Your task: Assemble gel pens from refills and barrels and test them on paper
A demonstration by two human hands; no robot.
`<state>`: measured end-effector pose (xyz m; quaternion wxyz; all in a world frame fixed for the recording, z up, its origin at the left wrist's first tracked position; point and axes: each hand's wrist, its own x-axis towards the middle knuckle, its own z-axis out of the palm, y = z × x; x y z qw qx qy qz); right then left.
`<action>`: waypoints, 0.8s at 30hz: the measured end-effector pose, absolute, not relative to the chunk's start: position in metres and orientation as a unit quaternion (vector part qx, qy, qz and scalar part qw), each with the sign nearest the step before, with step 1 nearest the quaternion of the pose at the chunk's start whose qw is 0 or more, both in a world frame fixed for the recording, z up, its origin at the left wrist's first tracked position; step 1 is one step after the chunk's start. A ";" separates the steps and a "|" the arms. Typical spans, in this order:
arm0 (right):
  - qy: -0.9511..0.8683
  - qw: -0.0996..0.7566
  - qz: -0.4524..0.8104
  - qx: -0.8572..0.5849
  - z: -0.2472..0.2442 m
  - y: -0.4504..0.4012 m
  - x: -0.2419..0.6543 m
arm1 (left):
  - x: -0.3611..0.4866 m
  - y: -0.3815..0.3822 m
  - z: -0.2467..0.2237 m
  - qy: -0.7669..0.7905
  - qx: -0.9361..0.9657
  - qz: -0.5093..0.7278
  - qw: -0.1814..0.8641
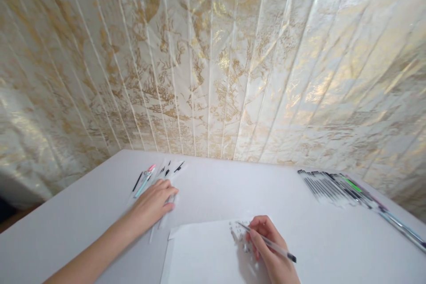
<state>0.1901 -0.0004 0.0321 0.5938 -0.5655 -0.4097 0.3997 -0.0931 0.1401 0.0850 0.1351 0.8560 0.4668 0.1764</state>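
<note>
My right hand point(271, 244) is closed in a writing grip around a clear-barreled pen point(274, 247) with a black end. The pen's tip points at small dark handwritten marks point(234, 230) near the top of a white sheet of paper point(199, 253). To the left, my left hand point(155, 202) lies palm down over several clear pens with black parts point(167, 171), its thumb apart from the other fingers. Pale barrels stick out below that hand, somewhat blurred. Beside it are a light blue pen point(142, 186), a pink-tipped item point(151, 167) and a thin black pen point(137, 181).
A long row of pens point(328, 186), mostly clear and black, lies at the right of the white table point(219, 191), with one bright green piece point(353, 185) among them. More pens point(402, 227) reach the right edge. A white and gold patterned curtain point(206, 75) hangs behind the table.
</note>
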 end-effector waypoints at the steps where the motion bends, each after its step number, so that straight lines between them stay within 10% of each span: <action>1: -0.411 0.595 0.399 -0.564 0.032 -0.001 0.190 | -0.089 0.139 0.083 0.466 0.855 0.180 0.138; 8: -0.464 0.589 0.356 -0.557 0.039 -0.007 0.189 | -0.063 0.118 0.085 0.496 0.813 0.247 0.179; 15: -0.590 0.621 0.167 -0.487 0.032 -0.017 0.175 | -0.005 0.069 0.067 0.381 0.460 0.419 0.685; 24: -0.655 0.612 0.117 -0.426 0.028 -0.013 0.177 | 0.006 0.060 0.051 0.372 0.371 0.437 0.730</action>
